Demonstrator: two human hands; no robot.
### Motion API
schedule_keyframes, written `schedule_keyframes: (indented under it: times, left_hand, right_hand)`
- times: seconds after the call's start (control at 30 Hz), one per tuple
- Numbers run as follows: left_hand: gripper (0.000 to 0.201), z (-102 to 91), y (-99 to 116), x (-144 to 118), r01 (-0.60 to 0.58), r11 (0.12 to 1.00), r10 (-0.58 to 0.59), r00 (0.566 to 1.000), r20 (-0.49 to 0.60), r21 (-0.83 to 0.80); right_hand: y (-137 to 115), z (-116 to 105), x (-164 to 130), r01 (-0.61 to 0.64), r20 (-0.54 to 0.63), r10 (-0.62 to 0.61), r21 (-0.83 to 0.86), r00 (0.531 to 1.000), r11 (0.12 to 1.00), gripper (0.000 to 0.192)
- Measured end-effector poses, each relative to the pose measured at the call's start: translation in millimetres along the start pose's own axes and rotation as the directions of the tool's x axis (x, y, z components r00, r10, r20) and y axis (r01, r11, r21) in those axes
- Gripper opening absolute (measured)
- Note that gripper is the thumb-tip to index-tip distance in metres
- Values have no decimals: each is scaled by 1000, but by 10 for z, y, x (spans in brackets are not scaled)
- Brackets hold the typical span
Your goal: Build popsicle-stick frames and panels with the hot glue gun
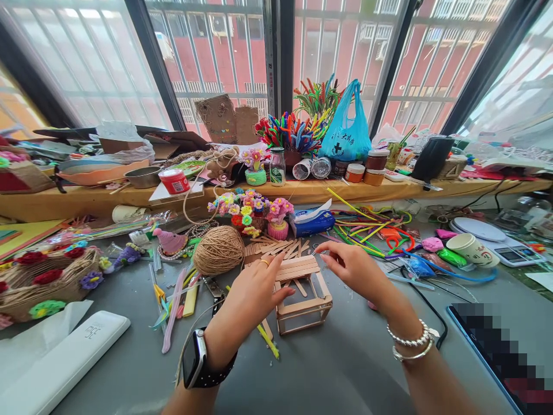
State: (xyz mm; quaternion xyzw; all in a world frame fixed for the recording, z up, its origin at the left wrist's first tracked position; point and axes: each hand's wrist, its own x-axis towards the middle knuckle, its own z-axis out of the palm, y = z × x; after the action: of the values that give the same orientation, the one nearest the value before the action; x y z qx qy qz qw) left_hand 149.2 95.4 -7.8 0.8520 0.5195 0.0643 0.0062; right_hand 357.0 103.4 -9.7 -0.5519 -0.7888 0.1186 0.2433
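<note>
A small box frame (302,308) built from wooden craft sticks stands on the grey table in front of me. Several flat sticks (298,268) lie side by side across its back top; the front part of the top is open. My left hand (254,288) is at the frame's left side, fingers stretched out and thumb apart, with the fingertips at the edge of the flat sticks. Past the back right corner, my right hand (352,268) hovers with loosely bent fingers, nothing visible in it. Loose craft sticks (276,246) lie in a pile behind the frame.
A ball of twine (219,250) sits behind my left hand. Pipe cleaners (367,225), a tissue pack (313,220) and a kitchen scale (496,239) lie farther back. At left is a white power bank (82,363); at right, a phone (488,357). A crowded ledge (242,193) runs behind.
</note>
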Motion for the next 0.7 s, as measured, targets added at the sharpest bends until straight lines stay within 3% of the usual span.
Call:
schedule_keyframes:
  times: [0.2, 0.47, 0.7]
  left_hand:
    - [58, -12, 9, 1, 6, 1000, -7, 1000, 28, 22]
    - [56, -1, 7, 2, 4, 1000, -5, 1000, 26, 12]
    - [56, 11, -1, 11, 15, 1000, -15, 999, 34, 6]
  right_hand:
    - [144, -5, -66, -1, 122, 28, -212, 992, 977, 54]
    - [90, 100, -121, -13, 289, 117, -338, 950, 941, 60]
    - [54, 64, -94, -7, 405, 173, -380, 898, 925, 63]
